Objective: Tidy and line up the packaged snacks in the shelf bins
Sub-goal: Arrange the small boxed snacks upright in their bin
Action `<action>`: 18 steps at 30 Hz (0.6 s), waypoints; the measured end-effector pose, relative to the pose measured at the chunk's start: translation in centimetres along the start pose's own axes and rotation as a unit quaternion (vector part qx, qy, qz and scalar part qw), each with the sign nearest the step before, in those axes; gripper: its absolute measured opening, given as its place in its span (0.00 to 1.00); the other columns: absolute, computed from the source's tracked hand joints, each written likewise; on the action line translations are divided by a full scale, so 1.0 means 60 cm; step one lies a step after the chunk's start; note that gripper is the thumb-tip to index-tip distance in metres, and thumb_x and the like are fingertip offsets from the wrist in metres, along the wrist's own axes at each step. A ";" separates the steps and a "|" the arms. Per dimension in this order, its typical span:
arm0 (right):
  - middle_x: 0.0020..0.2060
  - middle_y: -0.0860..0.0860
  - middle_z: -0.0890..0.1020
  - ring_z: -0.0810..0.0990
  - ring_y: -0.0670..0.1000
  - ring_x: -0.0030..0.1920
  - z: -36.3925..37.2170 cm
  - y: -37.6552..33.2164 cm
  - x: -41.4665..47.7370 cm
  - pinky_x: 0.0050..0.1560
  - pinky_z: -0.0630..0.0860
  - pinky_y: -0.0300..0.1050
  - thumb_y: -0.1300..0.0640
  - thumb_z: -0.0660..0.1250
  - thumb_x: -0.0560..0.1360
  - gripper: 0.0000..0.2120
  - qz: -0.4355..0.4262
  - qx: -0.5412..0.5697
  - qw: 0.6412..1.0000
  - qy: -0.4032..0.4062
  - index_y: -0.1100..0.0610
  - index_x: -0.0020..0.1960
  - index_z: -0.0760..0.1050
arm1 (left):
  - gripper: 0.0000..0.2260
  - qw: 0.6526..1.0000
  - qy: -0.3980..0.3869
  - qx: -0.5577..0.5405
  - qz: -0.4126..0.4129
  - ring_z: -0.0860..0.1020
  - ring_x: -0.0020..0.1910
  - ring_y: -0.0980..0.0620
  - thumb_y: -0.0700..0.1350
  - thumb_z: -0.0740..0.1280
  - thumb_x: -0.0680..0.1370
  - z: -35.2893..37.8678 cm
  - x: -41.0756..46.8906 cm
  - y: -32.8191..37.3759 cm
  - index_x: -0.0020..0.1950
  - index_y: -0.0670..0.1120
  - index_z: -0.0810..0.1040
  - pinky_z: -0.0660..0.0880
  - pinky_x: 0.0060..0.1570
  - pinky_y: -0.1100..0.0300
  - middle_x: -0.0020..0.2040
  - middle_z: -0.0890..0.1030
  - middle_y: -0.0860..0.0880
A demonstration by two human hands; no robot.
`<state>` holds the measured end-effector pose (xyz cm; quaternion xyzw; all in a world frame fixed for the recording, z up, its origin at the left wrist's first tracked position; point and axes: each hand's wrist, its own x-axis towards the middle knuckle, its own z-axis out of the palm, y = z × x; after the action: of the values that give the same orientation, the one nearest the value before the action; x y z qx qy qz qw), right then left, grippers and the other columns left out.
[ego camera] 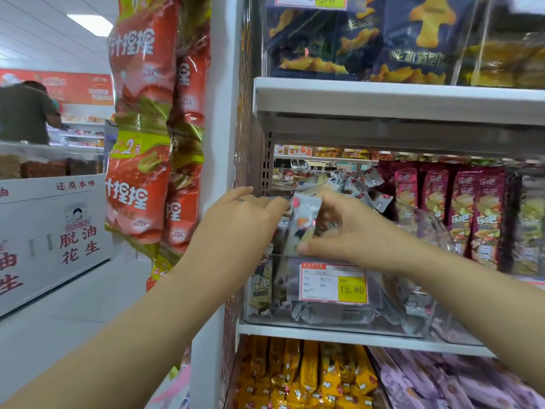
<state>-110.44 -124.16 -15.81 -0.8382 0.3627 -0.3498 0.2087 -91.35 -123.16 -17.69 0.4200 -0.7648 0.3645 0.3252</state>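
Two hands meet over a clear bin [295,318] at the left end of the middle shelf [354,338]. Right hand [356,231] pinches a grey packet [305,222]: thumb under its lower edge, fingers curled behind it. Packet is upright, tilted slightly, above the bin's front wall, with loose grey packets [362,184] piled behind and more lying flat in the bin bottom. Left hand [244,222] has bent fingers, with the tips at the packet's upper left edge; the thumb is hidden, so can't tell whether it grips or only touches. Price tag [333,283] with a yellow patch reading 15.80 sits on the bin front, just below the right thumb. Right of the bin, maroon packets [472,208] stand in upright rows. Lower shelf holds yellow packets [309,376] on the left and purple packets [457,385] on the right. Top shelf has dark blue bags [413,39]. Red snack strips [141,143] hang on the left of the shelf post. Far left there is a white counter [59,231] with red characters, and a person [23,113] stands behind it, back turned.
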 end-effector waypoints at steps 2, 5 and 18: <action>0.38 0.52 0.80 0.75 0.56 0.35 0.006 -0.001 -0.003 0.44 0.76 0.52 0.51 0.71 0.73 0.07 -0.010 -0.050 0.998 -0.024 0.53 0.44 0.75 | 0.31 0.999 -0.005 -0.037 -0.013 0.82 0.39 0.47 0.28 0.76 0.54 0.002 -0.006 -0.002 0.55 0.44 0.79 0.72 0.53 0.60 0.41 0.82 0.48; 0.31 0.49 0.70 0.68 0.45 0.30 0.009 -0.012 -0.003 0.35 0.66 0.40 0.44 0.63 0.76 0.18 -0.010 -0.142 0.988 -0.067 0.57 0.36 0.71 | 0.25 0.989 -0.013 -0.142 -0.033 0.81 0.46 0.48 0.33 0.72 0.70 -0.009 -0.020 0.009 0.65 0.47 0.74 0.79 0.41 0.54 0.54 0.80 0.49; 0.50 0.40 0.80 0.78 0.41 0.53 -0.030 0.023 -0.002 0.52 0.70 0.36 0.44 0.60 0.78 0.13 0.141 -0.076 0.967 -0.198 0.48 0.57 0.76 | 0.13 0.995 0.013 -0.090 0.039 0.78 0.35 0.51 0.48 0.57 0.78 0.021 -0.041 0.019 0.42 0.48 0.80 0.68 0.56 0.60 0.37 0.80 0.53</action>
<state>-112.48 -125.13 -15.48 -0.8443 0.4545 -0.1155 0.2595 -91.54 -122.77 -20.63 0.3536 -0.8061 0.3123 0.3573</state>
